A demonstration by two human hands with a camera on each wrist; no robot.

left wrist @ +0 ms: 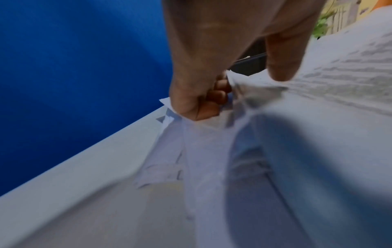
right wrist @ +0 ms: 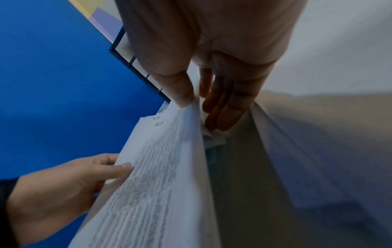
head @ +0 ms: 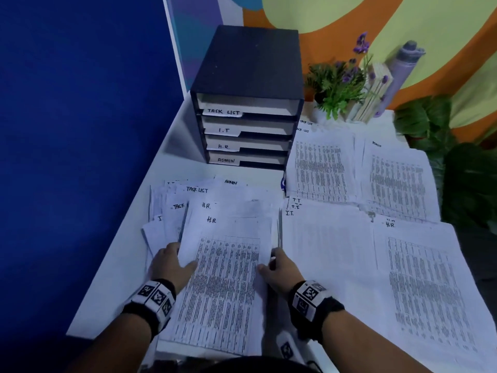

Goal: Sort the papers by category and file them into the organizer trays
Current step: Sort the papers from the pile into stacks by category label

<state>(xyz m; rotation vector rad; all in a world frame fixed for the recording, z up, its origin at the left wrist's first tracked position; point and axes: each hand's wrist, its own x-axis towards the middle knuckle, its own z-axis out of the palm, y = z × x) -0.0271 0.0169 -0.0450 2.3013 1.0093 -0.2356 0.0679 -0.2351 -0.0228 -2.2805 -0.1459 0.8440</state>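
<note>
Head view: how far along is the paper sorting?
Done: four sorted piles lie right, including I.T. pile. In hand: left hand and right hand grip the printed H.R. sheets. Left: mixed heap; black four-tray organizer apparently unfilled.

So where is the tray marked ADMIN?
In the head view, the ADMIN tray is the bottom slot of the dark organizer at the table's back, just beyond the unsorted papers.

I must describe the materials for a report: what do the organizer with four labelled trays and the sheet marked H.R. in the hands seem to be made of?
Organizer: looks like dark board or plastic with a matte finish, since it shows no shine; I cannot tell which. H.R. sheet: thin white printed paper, which bends where the left hand and right hand pinch it.
</note>
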